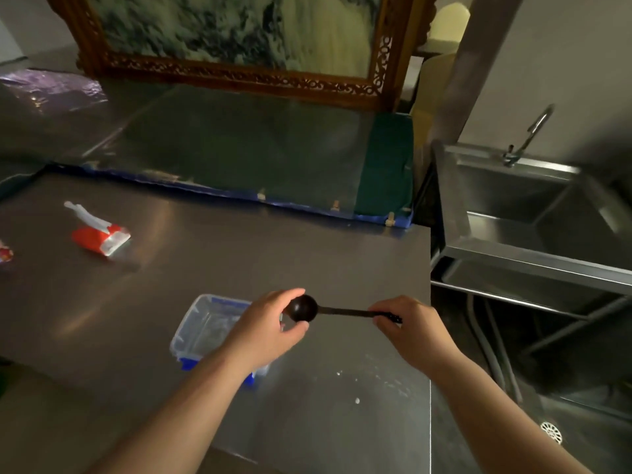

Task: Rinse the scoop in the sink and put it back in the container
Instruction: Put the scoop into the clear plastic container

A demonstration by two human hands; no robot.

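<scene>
A dark scoop (304, 307) with a long thin handle is held level above the steel table, between both hands. My left hand (270, 325) cups the round bowl end with thumb and fingers. My right hand (407, 323) pinches the far end of the handle. Under my left hand stands a clear plastic container (205, 328) with blue clips, partly hidden by my wrist. The steel sink (533, 213) with its curved tap (528, 135) is off to the right, beyond the table's edge.
A red and white packet (101, 236) lies on the steel table (239, 254) at the left. White specks dot the table near its right edge. A carved framed panel (239, 39) stands behind. A floor drain (551, 432) sits below right.
</scene>
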